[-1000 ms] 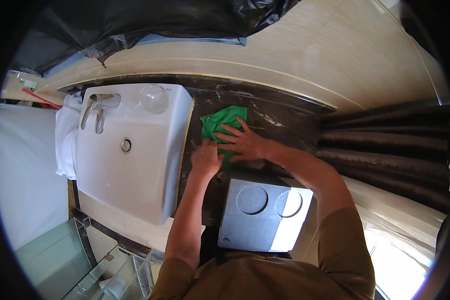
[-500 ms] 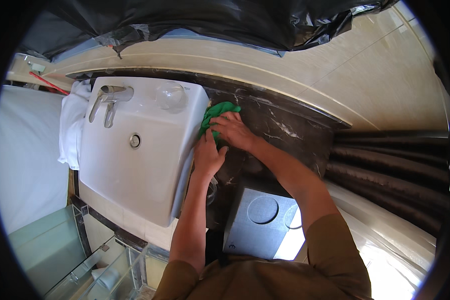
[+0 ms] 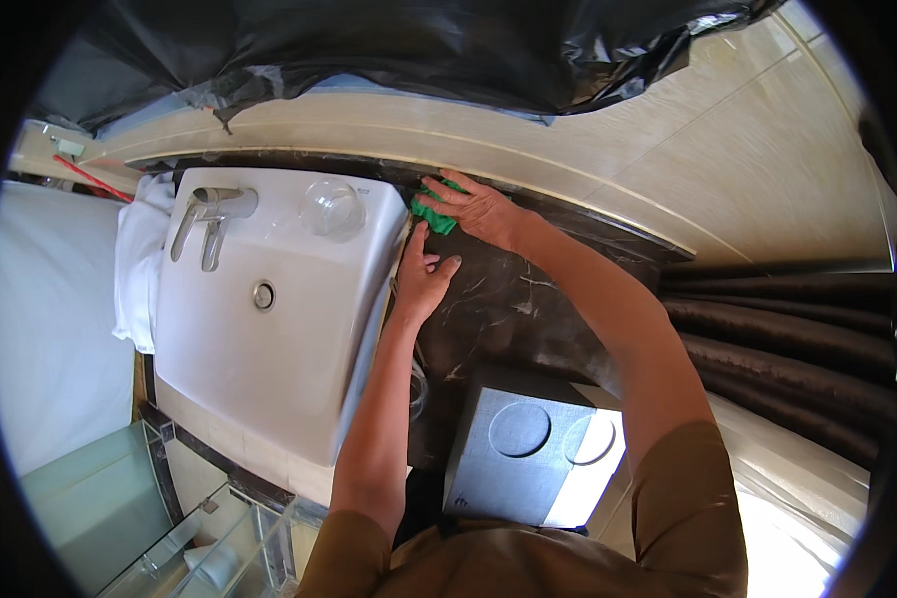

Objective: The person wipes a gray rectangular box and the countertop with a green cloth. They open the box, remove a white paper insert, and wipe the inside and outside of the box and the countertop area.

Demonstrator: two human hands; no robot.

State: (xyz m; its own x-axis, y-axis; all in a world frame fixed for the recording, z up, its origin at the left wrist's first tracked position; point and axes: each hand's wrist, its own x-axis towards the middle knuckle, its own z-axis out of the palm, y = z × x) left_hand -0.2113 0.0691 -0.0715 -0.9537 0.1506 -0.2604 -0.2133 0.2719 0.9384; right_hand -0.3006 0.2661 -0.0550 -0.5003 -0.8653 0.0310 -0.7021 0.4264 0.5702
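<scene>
A bunched green cloth [image 3: 436, 211] lies on the dark marble counter [image 3: 513, 289], in the corner between the white sink [image 3: 259, 349] and the back wall. My right hand [image 3: 480, 213] presses down over it, fingers wrapped on its far side and partly hiding it. Just nearer to me, my left hand [image 3: 426, 279] rests beside the sink's right side. Its forefinger stretches toward the cloth and its thumb stands apart, with nothing visible in it. A clear rounded glass [image 3: 332, 209] stands on the sink's back ledge, left of the hands.
A chrome faucet [image 3: 209, 214] rises at the sink's back left. White towels [image 3: 145, 264] hang along its left side. A grey box with round recesses [image 3: 518, 439] sits on the counter near my body. Black plastic sheeting [image 3: 399, 50] hangs above; a dark curtain [image 3: 767, 339] is at right.
My right hand has moved farther back with the green cloth, into the corner by the wall. The left hand has shifted slightly back, its fingers no longer on the cloth's near end.
</scene>
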